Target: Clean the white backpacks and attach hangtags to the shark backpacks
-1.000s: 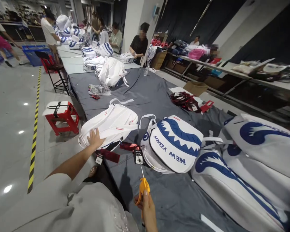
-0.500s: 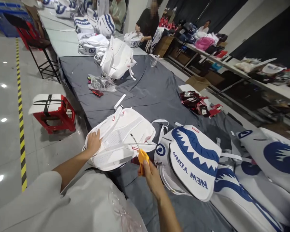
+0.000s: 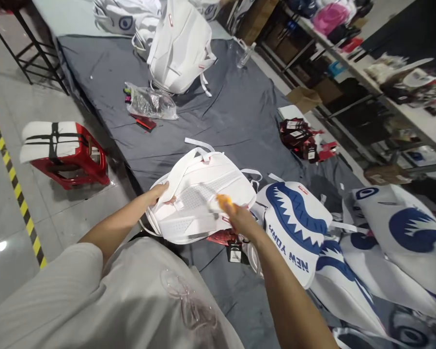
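On the grey table [image 3: 240, 121], left hand [image 3: 160, 193] grips backpack [image 3: 199, 194]; right hand [image 3: 240, 218] clasps snips [image 3: 223, 200].

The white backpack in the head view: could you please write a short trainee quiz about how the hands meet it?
1. True or false: the left hand grips the white backpack at its left edge.
2. Which colour is the tool handle in the right hand? A orange, B green, C black.
3. What stands on the floor left of the grey-covered table?

Key: 1 true. 2 A, the orange-handled tool. 3 A red stool with a white pad strapped on top.
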### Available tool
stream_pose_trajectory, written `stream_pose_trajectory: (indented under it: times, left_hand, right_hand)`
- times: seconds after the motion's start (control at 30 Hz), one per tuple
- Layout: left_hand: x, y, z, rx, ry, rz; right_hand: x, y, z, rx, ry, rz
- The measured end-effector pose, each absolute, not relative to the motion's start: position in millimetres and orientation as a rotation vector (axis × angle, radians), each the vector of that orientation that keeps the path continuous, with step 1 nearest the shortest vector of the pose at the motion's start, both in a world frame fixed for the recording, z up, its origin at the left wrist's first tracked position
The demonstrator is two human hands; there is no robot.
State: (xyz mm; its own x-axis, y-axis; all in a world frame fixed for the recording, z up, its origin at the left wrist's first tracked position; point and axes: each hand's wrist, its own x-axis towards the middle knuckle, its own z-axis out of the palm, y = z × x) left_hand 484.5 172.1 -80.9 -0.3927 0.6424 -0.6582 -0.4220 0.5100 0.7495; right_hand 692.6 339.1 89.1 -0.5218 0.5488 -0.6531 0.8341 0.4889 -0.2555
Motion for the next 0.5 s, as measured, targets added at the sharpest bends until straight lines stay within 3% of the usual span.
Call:
stream_pose_trajectory:
  times: [0.13, 0.33, 0.5]
  left_hand:
    - [481, 171, -79, 0.233, 1.669, 1.041]
    - [524, 175, -56, 0.628, 2.108, 0.776]
    - [554, 180, -49, 1.020, 2.344, 0.532]
  right_hand:
    - [678, 342, 99, 0.980, 2.217, -0.913]
    - [660, 355, 117, 1.063, 2.303, -0.801]
    - [677, 369, 133, 1.217, 2.323, -0.413]
